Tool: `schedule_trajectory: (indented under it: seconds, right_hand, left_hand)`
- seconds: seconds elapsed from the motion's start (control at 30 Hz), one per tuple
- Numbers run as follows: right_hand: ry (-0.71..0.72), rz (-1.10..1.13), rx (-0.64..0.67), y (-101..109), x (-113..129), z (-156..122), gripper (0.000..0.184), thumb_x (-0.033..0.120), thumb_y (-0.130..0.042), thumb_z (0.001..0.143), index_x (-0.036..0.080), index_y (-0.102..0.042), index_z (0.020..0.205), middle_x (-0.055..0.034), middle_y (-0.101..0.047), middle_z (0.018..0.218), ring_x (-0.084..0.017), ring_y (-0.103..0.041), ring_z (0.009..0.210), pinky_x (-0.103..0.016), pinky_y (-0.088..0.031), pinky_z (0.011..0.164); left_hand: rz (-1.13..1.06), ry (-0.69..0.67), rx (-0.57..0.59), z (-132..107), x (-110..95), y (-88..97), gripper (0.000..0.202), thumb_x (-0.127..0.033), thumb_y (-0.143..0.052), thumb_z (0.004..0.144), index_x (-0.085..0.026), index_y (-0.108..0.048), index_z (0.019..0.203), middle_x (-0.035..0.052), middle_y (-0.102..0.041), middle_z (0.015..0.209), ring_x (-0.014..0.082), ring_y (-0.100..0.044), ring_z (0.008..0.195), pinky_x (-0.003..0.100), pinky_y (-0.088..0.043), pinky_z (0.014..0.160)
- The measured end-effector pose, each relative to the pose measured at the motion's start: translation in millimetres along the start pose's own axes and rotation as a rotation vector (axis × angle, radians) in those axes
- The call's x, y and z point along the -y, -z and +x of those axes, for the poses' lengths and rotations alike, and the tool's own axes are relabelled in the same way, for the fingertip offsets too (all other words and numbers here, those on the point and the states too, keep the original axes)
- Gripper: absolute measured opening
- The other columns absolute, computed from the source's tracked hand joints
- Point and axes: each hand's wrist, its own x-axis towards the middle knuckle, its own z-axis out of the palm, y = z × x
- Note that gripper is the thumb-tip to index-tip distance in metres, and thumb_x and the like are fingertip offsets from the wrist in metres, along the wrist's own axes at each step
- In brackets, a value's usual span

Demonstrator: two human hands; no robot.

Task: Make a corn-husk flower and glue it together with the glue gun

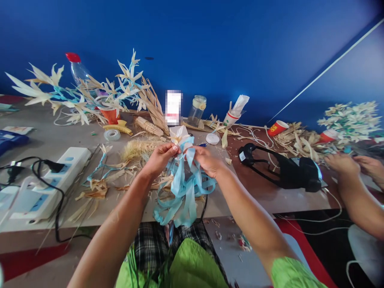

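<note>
My left hand [162, 159] is closed in a pinch on a pale corn husk flower [177, 139] over the table's front part. Close beside it, my right hand [207, 160] has its fingers closed on a light blue ribbon [192, 192]. The ribbon runs up to the flower's base and hangs below both hands in a loose, tangled bunch past the table edge. What lies between the fingertips is partly hidden. To the left lies a blue-wrapped stem with a small husk flower [105, 154]. A corn cob with husk [148, 126] rests behind my left hand.
A white power strip [67, 168] with black plugs lies at left. Husk flower branches stand in an orange cup [111, 115]. A glass jar [198, 109], a paper cup [232, 117] and a tape roll [112, 135] are behind. A black headset [282, 168] and another person's hands [342, 163] are at right.
</note>
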Motion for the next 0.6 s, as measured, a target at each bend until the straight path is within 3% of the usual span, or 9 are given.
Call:
schedule_trajectory:
  seconds: [0.1, 0.2, 0.3, 0.5, 0.6]
  right_hand:
    - [0.021, -0.081, 0.033, 0, -9, -2, 0.017, 0.031, -0.070, 0.062, 0.020, -0.063, 0.072, 0.0072, -0.051, 0.054, -0.007, -0.041, 0.046, -0.021, -0.031, 0.048]
    - [0.030, 0.030, 0.023, -1, -10, -4, 0.019, 0.030, -0.071, 0.061, 0.019, -0.063, 0.074, 0.0054, -0.057, 0.061, -0.008, -0.048, 0.052, -0.021, -0.037, 0.052]
    - [0.025, 0.158, 0.015, -7, -3, -8, 0.028, 0.029, -0.073, 0.058, 0.020, -0.062, 0.082, 0.0035, -0.062, 0.071, -0.010, -0.053, 0.057, -0.022, -0.041, 0.055]
    - [0.009, 0.066, 0.066, -9, -1, -12, 0.024, 0.028, -0.070, 0.061, 0.018, -0.064, 0.083, 0.0084, -0.047, 0.049, -0.003, -0.030, 0.038, -0.019, -0.021, 0.039]
    - [-0.018, 0.058, 0.045, 3, -4, -14, 0.022, 0.029, -0.070, 0.059, 0.017, -0.063, 0.077, 0.0102, -0.038, 0.039, -0.003, -0.026, 0.035, -0.019, -0.018, 0.038]
  left_hand:
    - [-0.143, 0.021, 0.058, -1, -2, -1.4, 0.026, -0.039, -0.068, 0.075, -0.014, -0.064, 0.068, 0.0007, -0.055, 0.064, 0.0101, -0.046, 0.059, 0.023, -0.035, 0.058]
    - [-0.322, 0.015, 0.109, -3, -5, -0.3, 0.026, -0.038, -0.070, 0.072, -0.014, -0.062, 0.064, 0.0025, -0.058, 0.066, 0.0129, -0.052, 0.064, 0.026, -0.040, 0.064]
    - [-0.345, 0.022, 0.103, -4, -7, 0.3, 0.023, -0.034, -0.070, 0.074, -0.013, -0.063, 0.066, 0.0032, -0.058, 0.067, 0.0132, -0.054, 0.066, 0.026, -0.042, 0.067]
    - [-0.426, 0.071, 0.163, -11, -14, -1.5, 0.022, -0.031, -0.071, 0.072, -0.013, -0.060, 0.066, 0.0036, -0.057, 0.068, 0.0123, -0.055, 0.060, 0.025, -0.044, 0.060]
    - [-0.556, 0.123, 0.213, -17, -23, -0.8, 0.021, -0.028, -0.072, 0.070, -0.015, -0.056, 0.068, -0.0019, -0.048, 0.064, 0.0052, -0.042, 0.043, 0.023, -0.040, 0.049]
